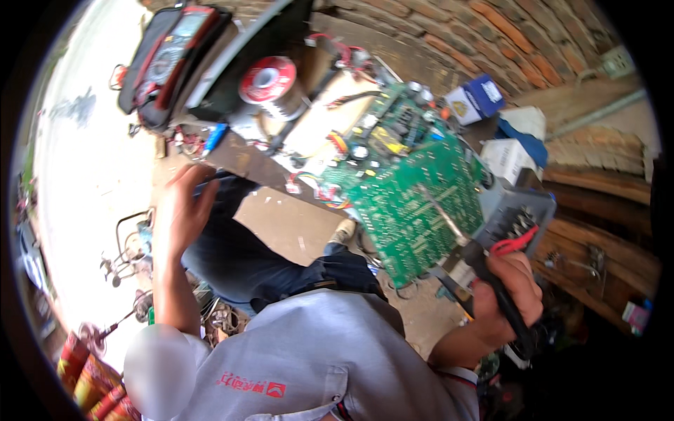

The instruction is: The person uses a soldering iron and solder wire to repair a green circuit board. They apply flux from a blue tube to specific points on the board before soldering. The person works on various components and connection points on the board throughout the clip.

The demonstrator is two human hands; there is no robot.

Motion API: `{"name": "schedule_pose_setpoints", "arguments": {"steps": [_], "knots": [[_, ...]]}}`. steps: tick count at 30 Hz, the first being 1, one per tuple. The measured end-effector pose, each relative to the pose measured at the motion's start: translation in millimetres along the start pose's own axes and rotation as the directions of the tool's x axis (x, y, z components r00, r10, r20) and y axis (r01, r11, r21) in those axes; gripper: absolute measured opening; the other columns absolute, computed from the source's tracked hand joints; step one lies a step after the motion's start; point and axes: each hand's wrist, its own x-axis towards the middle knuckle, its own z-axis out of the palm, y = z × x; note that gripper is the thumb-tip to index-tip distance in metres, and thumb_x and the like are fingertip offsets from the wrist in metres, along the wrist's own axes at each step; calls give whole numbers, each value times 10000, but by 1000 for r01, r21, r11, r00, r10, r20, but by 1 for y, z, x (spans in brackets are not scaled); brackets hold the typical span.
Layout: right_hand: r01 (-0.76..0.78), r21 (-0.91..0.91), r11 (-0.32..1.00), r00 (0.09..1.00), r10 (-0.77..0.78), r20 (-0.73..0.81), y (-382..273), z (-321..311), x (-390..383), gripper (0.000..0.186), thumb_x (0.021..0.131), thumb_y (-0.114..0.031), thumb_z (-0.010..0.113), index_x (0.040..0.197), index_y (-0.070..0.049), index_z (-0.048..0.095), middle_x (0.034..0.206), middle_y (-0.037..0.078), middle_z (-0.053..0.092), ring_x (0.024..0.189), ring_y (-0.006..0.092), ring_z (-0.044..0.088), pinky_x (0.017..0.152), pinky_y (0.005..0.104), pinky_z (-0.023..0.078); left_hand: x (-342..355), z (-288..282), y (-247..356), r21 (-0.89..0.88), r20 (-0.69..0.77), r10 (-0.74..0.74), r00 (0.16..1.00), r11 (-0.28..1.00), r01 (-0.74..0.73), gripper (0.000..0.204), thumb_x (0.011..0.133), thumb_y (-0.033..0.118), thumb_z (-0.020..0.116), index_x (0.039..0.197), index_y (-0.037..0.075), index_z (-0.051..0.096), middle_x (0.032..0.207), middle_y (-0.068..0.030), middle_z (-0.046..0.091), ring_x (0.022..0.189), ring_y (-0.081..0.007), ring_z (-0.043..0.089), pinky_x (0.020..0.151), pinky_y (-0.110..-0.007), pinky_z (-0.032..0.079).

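Soldering iron (484, 270) in right hand (509, 295)

An electronics repair workshop: circuit boards (414, 203), a solder spool (270, 83), a multimeter (172, 52), brick wall (505, 35)

Strong daylight floods in from the left, where the ground is blown out to white glare, while the right and lower right sink into deep shadow. The fisheye bends edges toward a black rim, and detail smears softly throughout.

Glossy green circuit board (414, 203); matt black plastic soldering iron (491, 281); rough brick wall (505, 35)
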Motion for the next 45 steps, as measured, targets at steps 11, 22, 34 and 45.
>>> {"name": "schedule_pose_setpoints", "arguments": {"steps": [11, 22, 34, 45], "knots": [[-93, 79, 993, 986, 103, -133, -1, -1, -16, 406, 794, -296, 700, 942, 79, 649, 718, 139, 622, 641, 248, 561, 634, 351, 454, 112, 89, -80, 637, 121, -230, 966, 764, 102, 297, 828, 97, 492, 1077, -37, 584, 1126, -214, 582, 1074, -340, 580, 843, -423, 519], [-23, 117, 993, 990, 39, -138, 6, -3, -14, 376, 790, -248, 715, 963, 79, 645, 756, 149, 640, 658, 246, 586, 628, 342, 469, 124, 119, -125, 735, -23, 40, 999, 678, -10, 353, 833, 259, 555, 1074, 21, 653, 1101, -150, 621, 1109, -289, 531, 914, -380, 448], [-1, -1, 1000, 982, 1, -189, 6, -2, -22, 419, 819, -293, 672, 948, 103, 631, 742, 179, 611, 665, 273, 584, 609, 356, 469, -40, -95, -91, 658, -111, -163, 980, 728, 195, 308, 777, 348, 721, 807, 82, 569, 735, -140, 620, 699, -346, 630, 654, -450, 495], [-147, -9, 989, 983, 145, -115, 25, -16, -38, 417, 869, -201, 585, 1147, 110, 586, 1062, 177, 634, 875, 211, 602, 769, 299, 475, -167, -142, -155, 817, -60, -89, 994, 569, 100, 140, 672, 159, 667, 608, 101, 558, 621, -81, 584, 631, -299, 612, 604, -414, 493]]}}
